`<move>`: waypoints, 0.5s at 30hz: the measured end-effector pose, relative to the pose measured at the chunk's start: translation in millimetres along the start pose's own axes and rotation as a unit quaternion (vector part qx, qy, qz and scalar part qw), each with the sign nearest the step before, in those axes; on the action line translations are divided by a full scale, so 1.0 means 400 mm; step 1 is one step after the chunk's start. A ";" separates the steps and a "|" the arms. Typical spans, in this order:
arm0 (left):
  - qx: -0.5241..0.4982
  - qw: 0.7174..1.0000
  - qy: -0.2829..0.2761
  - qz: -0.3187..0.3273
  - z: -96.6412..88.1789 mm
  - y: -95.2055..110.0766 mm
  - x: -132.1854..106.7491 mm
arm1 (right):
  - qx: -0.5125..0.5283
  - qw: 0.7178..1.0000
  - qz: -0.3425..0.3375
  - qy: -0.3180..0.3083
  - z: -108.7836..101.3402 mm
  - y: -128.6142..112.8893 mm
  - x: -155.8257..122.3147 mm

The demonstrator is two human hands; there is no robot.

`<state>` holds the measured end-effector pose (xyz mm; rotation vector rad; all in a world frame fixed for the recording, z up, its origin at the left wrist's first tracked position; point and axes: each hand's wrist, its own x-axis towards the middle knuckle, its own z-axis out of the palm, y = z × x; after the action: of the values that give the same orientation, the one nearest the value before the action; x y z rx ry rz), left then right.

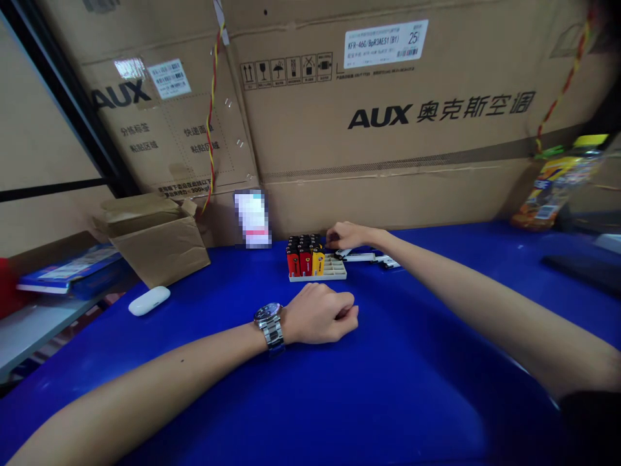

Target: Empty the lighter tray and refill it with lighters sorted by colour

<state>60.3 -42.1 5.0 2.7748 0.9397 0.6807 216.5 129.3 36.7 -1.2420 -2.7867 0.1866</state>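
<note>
A white gridded tray (334,266) stands on the blue table. Its left part holds upright lighters with black tops; red lighters (305,262) and a yellow lighter (318,263) form the front row. At the tray's back right corner, the fingers of my right hand (350,235) are pinched around a dark-topped lighter (332,245), mostly hidden by the fingers. Several white lighters (361,257) lie to the right, under and beside that forearm. In front of the tray, my left hand (320,314) rests curled on the table, with nothing visible in it.
Behind the table rise large cardboard boxes (388,152). A phone (253,219) leans there, left of the tray. On the left are a small open carton (158,243) and a white earbud case (149,301). A drink bottle (557,184) and a dark flat object (585,273) are at right.
</note>
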 end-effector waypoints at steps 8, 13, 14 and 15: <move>0.004 1.000 -0.002 0.000 -0.001 0.001 -0.001 | 0.003 1.000 0.020 0.005 0.021 -0.001 -0.006; 0.016 1.000 0.001 0.002 -0.003 0.001 -0.002 | 0.062 0.982 0.015 0.179 0.032 -0.002 -0.022; 0.016 1.000 0.001 0.002 -0.003 0.001 -0.002 | 0.084 0.970 0.015 0.226 0.032 -0.005 -0.026; 0.016 1.000 0.001 0.002 -0.003 0.001 -0.002 | 0.104 0.960 0.014 0.261 0.031 -0.010 -0.032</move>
<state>59.3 -42.9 5.8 2.8059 0.9531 0.6764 220.4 116.1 24.5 -1.0877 -2.2373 0.1247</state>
